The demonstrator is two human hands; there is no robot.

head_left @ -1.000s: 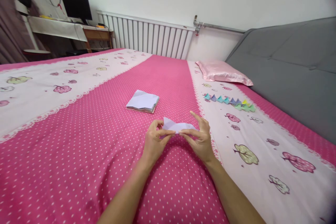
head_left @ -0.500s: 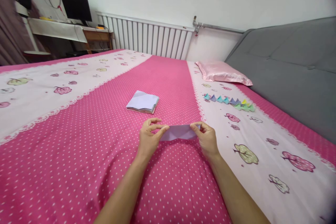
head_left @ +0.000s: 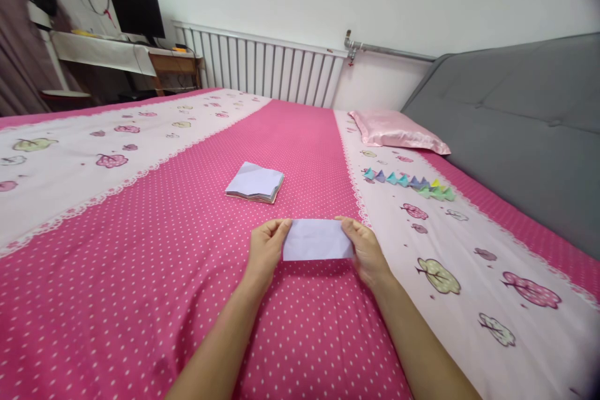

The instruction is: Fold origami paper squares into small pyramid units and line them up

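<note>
A pale lavender sheet of paper [head_left: 317,240], an oblong wider than it is tall, is held up between my hands with its broad face toward me. My left hand [head_left: 267,247] is closed on its left edge, thumb in front. On the right edge, my right hand [head_left: 368,251] pinches near the upper corner, its lower fingers slightly blurred behind. Beyond my hands lies a stack of square paper [head_left: 255,179] with a pale lavender sheet on top. To the right, several small folded paper pieces [head_left: 407,181] in blue, purple, green and yellow sit in rows.
I am over a bed with a pink dotted bedspread [head_left: 197,219]. A pink pillow [head_left: 398,130] lies by the grey headboard [head_left: 515,100]. A white radiator [head_left: 267,62] runs along the wall. At the back left are a desk [head_left: 107,53] and a monitor [head_left: 137,14].
The paper has tilted so its flat face now shows taller and brighter, where before it was a narrow, shaded strip. Both hands have turned slightly with it; my left fingers have closed in.
</note>
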